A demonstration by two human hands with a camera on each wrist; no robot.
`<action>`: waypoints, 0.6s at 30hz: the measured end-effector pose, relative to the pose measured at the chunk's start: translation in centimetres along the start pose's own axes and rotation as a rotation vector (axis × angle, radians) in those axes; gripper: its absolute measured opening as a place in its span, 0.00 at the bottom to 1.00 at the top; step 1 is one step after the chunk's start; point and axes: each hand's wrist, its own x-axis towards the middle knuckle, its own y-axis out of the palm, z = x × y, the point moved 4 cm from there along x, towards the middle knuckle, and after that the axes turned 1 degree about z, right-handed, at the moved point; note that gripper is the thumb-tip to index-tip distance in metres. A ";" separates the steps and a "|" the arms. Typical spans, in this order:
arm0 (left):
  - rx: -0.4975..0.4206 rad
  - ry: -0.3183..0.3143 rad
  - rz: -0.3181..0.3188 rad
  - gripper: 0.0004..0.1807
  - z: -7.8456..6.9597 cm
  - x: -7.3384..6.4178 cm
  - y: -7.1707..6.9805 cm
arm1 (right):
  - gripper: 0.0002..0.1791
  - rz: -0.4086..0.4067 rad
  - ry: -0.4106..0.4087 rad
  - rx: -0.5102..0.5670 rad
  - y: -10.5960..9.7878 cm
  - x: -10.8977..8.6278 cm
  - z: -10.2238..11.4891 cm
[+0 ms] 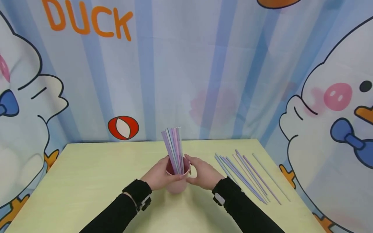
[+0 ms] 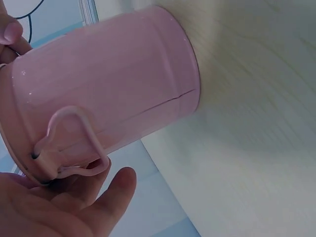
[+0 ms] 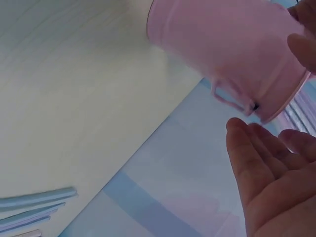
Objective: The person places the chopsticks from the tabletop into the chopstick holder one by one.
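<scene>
A small pink metal pail (image 1: 176,187) stands upright near the middle of the table, with small wire loops at its rim. Inside it, a bundle of pastel straws (image 1: 175,149) leans slightly left. My left hand (image 1: 158,176) holds the pail by the rim, its thumb across the front. In the left wrist view, fingers lie by the wire loop (image 2: 96,138). My right hand (image 1: 205,174) is beside the pail's right side, its fingers extended. The right wrist view shows a gap between those fingers and the other wire loop (image 3: 229,101).
Several loose straws (image 1: 244,180) in blue, purple and pale tones lie spread on the table to the right of my right hand. The pale yellow table (image 1: 102,174) ends at a striped duck-print curtain (image 1: 180,64) behind.
</scene>
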 end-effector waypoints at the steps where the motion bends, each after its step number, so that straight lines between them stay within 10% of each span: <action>1: -0.003 0.000 -0.001 0.39 0.1 0.0 0.0 | 0.44 -0.004 0.008 -0.009 -0.2 -0.1 -0.4; 18: 0.034 -0.027 -0.031 0.38 0.9 0.2 -0.2 | 0.14 -0.012 0.249 -0.355 -1.4 -2.2 -12.9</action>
